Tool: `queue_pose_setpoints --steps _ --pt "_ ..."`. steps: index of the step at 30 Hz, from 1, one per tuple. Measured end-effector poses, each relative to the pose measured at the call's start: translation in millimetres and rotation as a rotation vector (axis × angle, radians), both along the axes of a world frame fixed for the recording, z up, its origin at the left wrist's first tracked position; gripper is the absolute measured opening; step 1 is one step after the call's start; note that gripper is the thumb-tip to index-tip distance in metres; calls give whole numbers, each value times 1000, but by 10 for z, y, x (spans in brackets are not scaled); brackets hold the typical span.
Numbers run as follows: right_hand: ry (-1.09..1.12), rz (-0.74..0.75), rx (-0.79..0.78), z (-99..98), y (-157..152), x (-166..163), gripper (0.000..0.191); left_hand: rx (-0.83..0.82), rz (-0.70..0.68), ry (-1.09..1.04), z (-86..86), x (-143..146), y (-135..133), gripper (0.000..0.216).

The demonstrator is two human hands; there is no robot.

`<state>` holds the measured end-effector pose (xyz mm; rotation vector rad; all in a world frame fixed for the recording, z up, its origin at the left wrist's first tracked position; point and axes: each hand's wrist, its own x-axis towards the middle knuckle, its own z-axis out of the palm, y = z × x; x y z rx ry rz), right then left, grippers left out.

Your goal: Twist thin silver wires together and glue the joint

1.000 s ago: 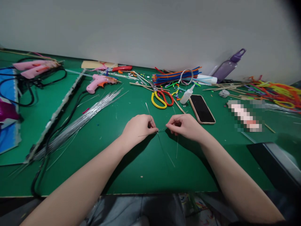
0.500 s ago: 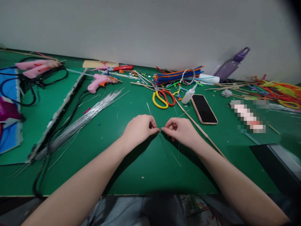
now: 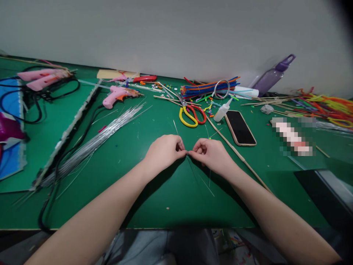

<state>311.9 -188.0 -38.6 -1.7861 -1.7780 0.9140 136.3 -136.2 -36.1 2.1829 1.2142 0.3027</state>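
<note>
My left hand (image 3: 166, 150) is closed in a pinch over the green table, with a thin metal wire (image 3: 175, 128) rising past its fingers. Almost meeting it, my right hand (image 3: 213, 154) pinches at the same small spot where the wires come together. One thin wire (image 3: 204, 182) slants down toward me from between the fingertips, and other fine wires stick out around the right hand. The exact joint is too small to make out. Beyond the hands lie scissors (image 3: 188, 116) with one yellow and one red handle.
A bundle of silver wires (image 3: 110, 129) lies to the left, near a pink glue gun (image 3: 117, 95) and its black cord. To the right are a phone (image 3: 240, 128), a small white bottle (image 3: 222, 111) and a wooden stick (image 3: 234, 150). Pipe cleaners (image 3: 209, 88) lie at the back.
The fingertips of my two hands have come slightly closer together. The slanting wire has shifted a little. Both hands keep their pinch.
</note>
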Motion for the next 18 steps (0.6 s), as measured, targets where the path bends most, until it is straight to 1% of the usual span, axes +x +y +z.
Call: queue_pose_setpoints --steps 6,11,18 --pt "-30 9 11 7 -6 -1 16 4 -22 -12 -21 -8 4 20" --pt "-43 9 14 15 -8 -6 15 50 -13 -9 21 -15 -18 27" --pt "-40 14 7 19 -13 -14 15 51 -19 18 33 -32 -5 26"
